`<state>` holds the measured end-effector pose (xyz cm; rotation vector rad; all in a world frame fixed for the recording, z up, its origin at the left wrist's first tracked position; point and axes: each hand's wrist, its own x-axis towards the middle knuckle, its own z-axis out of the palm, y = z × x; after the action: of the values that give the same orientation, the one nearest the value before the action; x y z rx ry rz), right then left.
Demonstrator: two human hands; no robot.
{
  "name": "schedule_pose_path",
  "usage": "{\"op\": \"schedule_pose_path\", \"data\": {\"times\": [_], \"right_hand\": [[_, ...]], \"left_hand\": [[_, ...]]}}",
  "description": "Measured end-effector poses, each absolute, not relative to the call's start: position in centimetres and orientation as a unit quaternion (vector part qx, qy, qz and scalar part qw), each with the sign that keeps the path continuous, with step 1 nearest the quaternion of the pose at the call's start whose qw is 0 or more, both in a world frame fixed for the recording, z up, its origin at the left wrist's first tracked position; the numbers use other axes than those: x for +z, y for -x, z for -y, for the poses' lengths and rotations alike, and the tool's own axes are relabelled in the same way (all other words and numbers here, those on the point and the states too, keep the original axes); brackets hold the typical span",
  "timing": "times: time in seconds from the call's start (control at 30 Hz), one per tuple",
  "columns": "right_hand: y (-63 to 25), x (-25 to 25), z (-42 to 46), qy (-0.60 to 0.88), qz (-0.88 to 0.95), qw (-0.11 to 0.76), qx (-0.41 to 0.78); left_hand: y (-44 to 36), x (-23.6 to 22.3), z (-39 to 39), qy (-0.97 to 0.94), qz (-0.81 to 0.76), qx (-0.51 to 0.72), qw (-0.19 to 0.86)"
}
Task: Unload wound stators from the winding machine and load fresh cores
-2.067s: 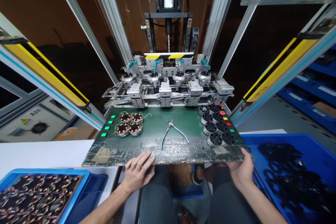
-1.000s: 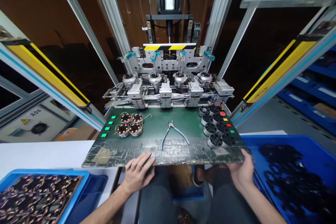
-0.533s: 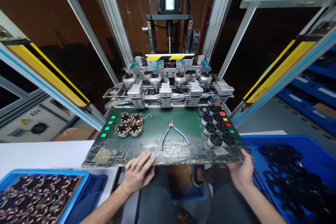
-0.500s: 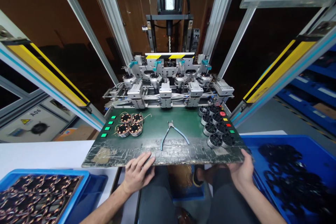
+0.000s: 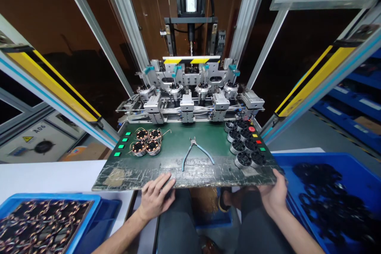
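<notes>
My left hand [image 5: 157, 197] lies on the front edge of the green worktable [image 5: 169, 170], its fingers stretched out and nothing in them. At the table's front right corner my right hand [image 5: 274, 196] grips the edge, thumb up by the rim and the other fingers partly hidden below. Pliers [image 5: 193, 149] with blue handles lie spread on the tabletop between the hands, touched by neither. Several copper-wound stators [image 5: 153, 147] sit in a group at the left. Near the right hand stand several unwound black-and-silver stator cores [image 5: 243, 159].
Behind the table a winding machine [image 5: 187, 105] holds several cores under a striped bar [image 5: 192, 60]. Green buttons [image 5: 117, 154] line the left side, coloured ones [image 5: 251, 129] the right. Blue bins hold wound parts [image 5: 44, 222] at left and black parts [image 5: 330, 202] at right.
The striped bar and the plate behind it on the machine have shifted slightly upward. Both hands, the pliers and the stators stay where they were.
</notes>
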<state>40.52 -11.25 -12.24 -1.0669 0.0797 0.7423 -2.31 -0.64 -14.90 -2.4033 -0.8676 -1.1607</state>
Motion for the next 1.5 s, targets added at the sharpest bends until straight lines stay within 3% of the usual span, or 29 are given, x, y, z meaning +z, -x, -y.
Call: {"op": "schedule_pose_path", "data": {"times": [1.5], "right_hand": [[-40.5,-12.1,11.2,0.501,-0.03,0.795,0.34]], "left_hand": [[2.5,-15.2,0.7,0.845,0.31,-0.403,0.165]]}}
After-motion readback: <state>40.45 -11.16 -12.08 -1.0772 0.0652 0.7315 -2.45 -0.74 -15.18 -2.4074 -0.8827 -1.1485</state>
